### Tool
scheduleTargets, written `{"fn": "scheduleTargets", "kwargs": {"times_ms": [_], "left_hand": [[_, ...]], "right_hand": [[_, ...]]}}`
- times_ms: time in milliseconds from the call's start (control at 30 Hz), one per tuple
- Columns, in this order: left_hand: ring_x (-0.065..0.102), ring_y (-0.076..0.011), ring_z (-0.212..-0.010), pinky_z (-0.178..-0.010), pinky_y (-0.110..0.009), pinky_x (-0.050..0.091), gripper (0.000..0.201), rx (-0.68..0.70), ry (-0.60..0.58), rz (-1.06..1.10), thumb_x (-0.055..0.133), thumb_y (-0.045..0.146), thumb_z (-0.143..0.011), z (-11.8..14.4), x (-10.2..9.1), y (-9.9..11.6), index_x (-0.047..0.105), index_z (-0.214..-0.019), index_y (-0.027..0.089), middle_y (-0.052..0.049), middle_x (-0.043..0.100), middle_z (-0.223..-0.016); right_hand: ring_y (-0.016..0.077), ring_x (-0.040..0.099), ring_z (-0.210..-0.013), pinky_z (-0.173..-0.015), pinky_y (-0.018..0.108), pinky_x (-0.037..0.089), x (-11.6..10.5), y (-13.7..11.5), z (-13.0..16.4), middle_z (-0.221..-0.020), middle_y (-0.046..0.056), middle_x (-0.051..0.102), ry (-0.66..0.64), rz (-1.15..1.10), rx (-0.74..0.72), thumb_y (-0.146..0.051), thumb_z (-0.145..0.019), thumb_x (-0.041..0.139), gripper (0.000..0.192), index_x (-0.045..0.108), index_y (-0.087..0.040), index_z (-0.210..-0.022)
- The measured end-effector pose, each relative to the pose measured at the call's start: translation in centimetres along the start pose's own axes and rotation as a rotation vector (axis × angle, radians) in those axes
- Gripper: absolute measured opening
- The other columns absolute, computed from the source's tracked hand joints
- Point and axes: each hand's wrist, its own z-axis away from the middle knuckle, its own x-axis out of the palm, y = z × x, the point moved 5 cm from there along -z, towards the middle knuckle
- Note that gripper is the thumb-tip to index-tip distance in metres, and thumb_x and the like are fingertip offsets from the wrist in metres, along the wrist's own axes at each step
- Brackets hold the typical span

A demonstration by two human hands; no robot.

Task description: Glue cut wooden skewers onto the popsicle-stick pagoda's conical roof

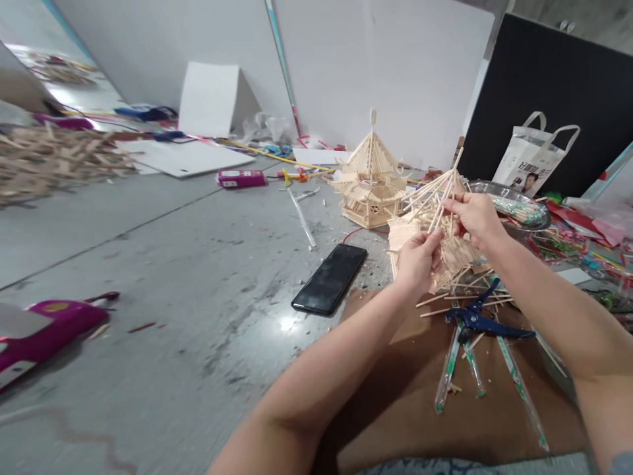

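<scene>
Hands are seen at work on a half-built stick model (435, 224), which is held above a brown board (395, 396) laid on a grey concrete floor (173, 264). The model's lower part is gripped by the closed fingers of the left hand (418, 257), while a single thin stick near its top is pinched between thumb and fingertips of the right hand (472, 214). Just below the model, blue pliers (477, 320) are seen lying on the board among loose sticks and wrapped chopsticks (465, 369). A finished wooden pagoda (370, 178) is placed just behind the model to its left, and a black phone (330, 278) lies face up on the floor to the model's lower left. A white carrier bag (531, 158) is propped behind the model to its right, beside a metal tray (514, 204).
</scene>
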Motion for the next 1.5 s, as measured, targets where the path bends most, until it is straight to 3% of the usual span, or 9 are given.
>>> {"fn": "scheduleTargets", "kwargs": {"times_ms": [533, 733, 1100, 1333, 1500], "left_hand": [[0.027, -0.0002, -0.029, -0.032, -0.016, 0.017, 0.035, 0.002, -0.007, 0.032, 0.071, 0.035, -0.059, 0.06, -0.25, 0.28, 0.041, -0.061, 0.017, 0.011, 0.035, -0.040], [0.027, -0.0015, -0.028, -0.032, -0.016, 0.018, 0.033, 0.025, -0.025, 0.032, 0.068, 0.034, -0.063, -0.09, -0.21, 0.31, 0.039, -0.060, 0.018, 0.010, 0.036, -0.038], [0.027, -0.0007, -0.029, -0.033, -0.016, 0.018, 0.037, 0.021, -0.004, 0.013, 0.069, 0.037, -0.059, -0.24, -0.07, 0.41, 0.038, -0.058, 0.018, 0.010, 0.037, -0.040], [0.027, -0.0011, -0.029, -0.034, -0.017, 0.017, 0.016, 0.007, -0.015, 0.048, 0.063, 0.025, -0.060, -0.04, -0.25, 0.48, 0.051, -0.068, 0.017, 0.010, 0.038, -0.041], [0.028, -0.0015, -0.030, -0.034, -0.018, 0.017, 0.019, -0.011, 0.000, 0.068, 0.054, 0.017, -0.056, -0.39, -0.78, -0.05, 0.056, -0.075, 0.015, 0.008, 0.043, -0.044]], "right_hand": [[0.0025, 0.040, -0.026, -0.026, 0.018, 0.022, -0.06, 0.10, -0.08, -0.060, -0.001, 0.061, 0.040, 0.099, -0.037, -0.022, -0.073, 0.060, 0.012, 0.056, -0.012, -0.069], [0.0020, 0.039, -0.026, -0.025, 0.017, 0.022, -0.07, 0.28, -0.34, -0.062, 0.001, 0.063, 0.028, 0.106, -0.057, -0.029, -0.071, 0.064, 0.019, 0.056, -0.012, -0.069], [0.0023, 0.039, -0.026, -0.025, 0.018, 0.021, -0.16, 0.30, -0.49, -0.058, -0.001, 0.060, 0.055, 0.130, -0.067, -0.026, -0.074, 0.061, 0.016, 0.056, -0.012, -0.068], [0.0026, 0.039, -0.026, -0.026, 0.018, 0.022, -0.11, 0.14, -0.52, -0.061, 0.001, 0.062, 0.054, 0.148, -0.065, -0.026, -0.075, 0.059, 0.015, 0.056, -0.012, -0.069], [0.0033, 0.040, -0.026, -0.026, 0.019, 0.022, -0.28, 0.31, -0.84, -0.060, 0.001, 0.062, 0.051, 0.194, -0.094, -0.029, -0.075, 0.059, 0.017, 0.055, -0.013, -0.068]]}}
